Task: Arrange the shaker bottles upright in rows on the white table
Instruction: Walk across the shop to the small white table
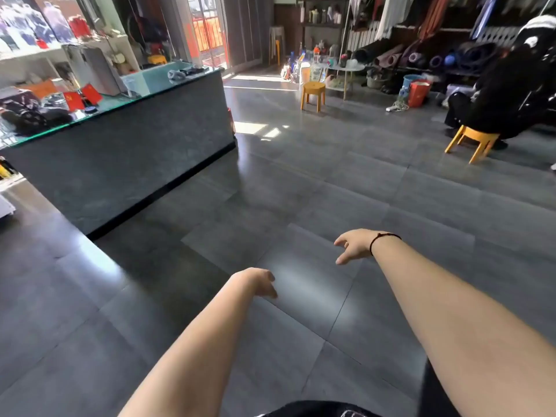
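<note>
A shop, it seems; a glass-topped counter (126, 121) fronts shelves of goods (45, 28). Hanging clothes (421, 16) line the far wall; rolled mats (436, 60) lie beneath.

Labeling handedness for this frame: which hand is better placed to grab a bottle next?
Neither, by a clear margin. Left hand and right hand both hang empty over the grey tiled floor, no shaker bottle within reach. The right hand is extended slightly further with fingers spread, so marginally right.
</note>
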Tool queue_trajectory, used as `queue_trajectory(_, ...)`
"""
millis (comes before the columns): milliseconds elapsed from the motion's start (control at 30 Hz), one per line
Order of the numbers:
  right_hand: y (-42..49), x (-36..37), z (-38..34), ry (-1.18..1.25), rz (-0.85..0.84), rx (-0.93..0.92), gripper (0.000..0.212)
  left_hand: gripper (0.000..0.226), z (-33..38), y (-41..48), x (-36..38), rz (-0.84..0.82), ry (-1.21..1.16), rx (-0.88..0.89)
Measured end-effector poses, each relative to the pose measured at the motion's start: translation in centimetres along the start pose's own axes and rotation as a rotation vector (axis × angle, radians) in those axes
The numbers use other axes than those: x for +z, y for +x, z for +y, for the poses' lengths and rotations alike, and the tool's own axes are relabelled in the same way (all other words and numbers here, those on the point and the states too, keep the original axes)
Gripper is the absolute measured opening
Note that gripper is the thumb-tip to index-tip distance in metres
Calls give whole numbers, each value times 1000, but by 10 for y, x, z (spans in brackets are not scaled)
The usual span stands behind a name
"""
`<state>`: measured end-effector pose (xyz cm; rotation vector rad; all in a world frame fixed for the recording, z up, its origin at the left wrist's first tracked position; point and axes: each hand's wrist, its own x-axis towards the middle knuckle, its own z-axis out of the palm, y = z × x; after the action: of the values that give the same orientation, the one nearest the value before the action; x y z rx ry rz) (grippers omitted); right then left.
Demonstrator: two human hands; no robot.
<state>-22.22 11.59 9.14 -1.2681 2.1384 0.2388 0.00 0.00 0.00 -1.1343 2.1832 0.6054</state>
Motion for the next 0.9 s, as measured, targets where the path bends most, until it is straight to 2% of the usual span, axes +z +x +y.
queue_trajectory(567, 41, -16, 26, -51, -62, -12, 66, 70, 26, 17, -12, -31, -8, -69)
queue_trajectory(700, 60, -25, 42, -72, -60, -12, 68, 72, 41, 32, -21, 49, 59, -60)
queue_trajectory(800, 76, -31, 49, -135, -15, -24, 79, 85, 49, 43, -27, 153, 136, -18)
queue_trajectory(900, 91, -34, 52, -188, 33, -34, 102, 100, 52, 60, -39, 167, 147, -26)
